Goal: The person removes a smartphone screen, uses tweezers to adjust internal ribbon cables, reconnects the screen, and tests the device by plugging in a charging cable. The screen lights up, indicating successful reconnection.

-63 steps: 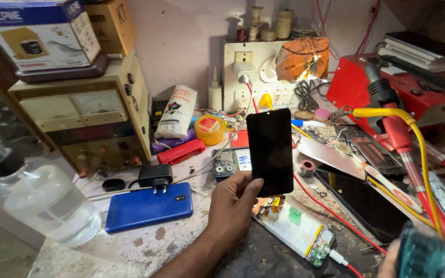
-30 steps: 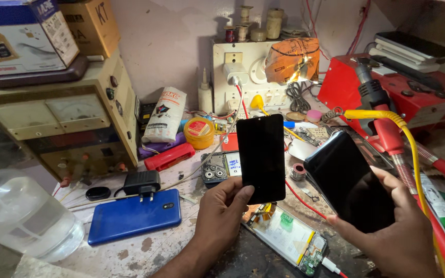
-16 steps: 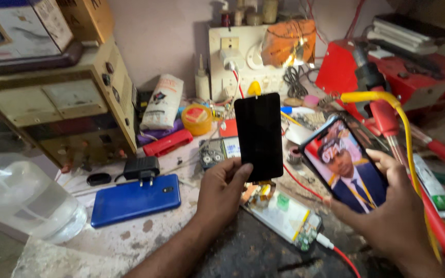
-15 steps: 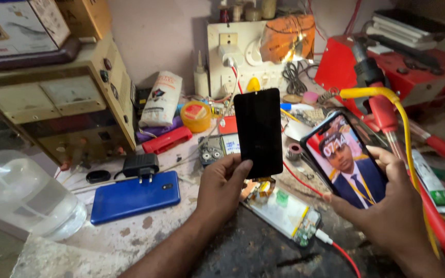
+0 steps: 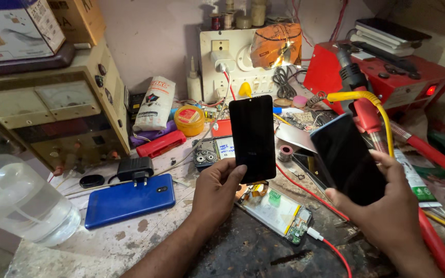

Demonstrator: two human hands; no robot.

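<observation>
Hands hold 2 dark phones: left hand [image 5: 217, 188] screen panel [image 5: 252, 138], right hand [image 5: 387, 206] phone [image 5: 347, 157].

A screen panel [image 5: 252, 138] stands left of a phone [image 5: 347, 158], above an opened handset [image 5: 278, 214] on the workbench [image 5: 130, 242]; 1 phone back [image 5: 129, 200] lies farther left.

Blue phone [image 5: 130, 200], black charger [image 5: 135, 168], clear bottle [image 5: 16, 206], red station [image 5: 387, 72].

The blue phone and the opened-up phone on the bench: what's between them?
In the head view, the left hand and its forearm lie between the blue phone and the opened phone, holding a dark screen panel upright.
</observation>
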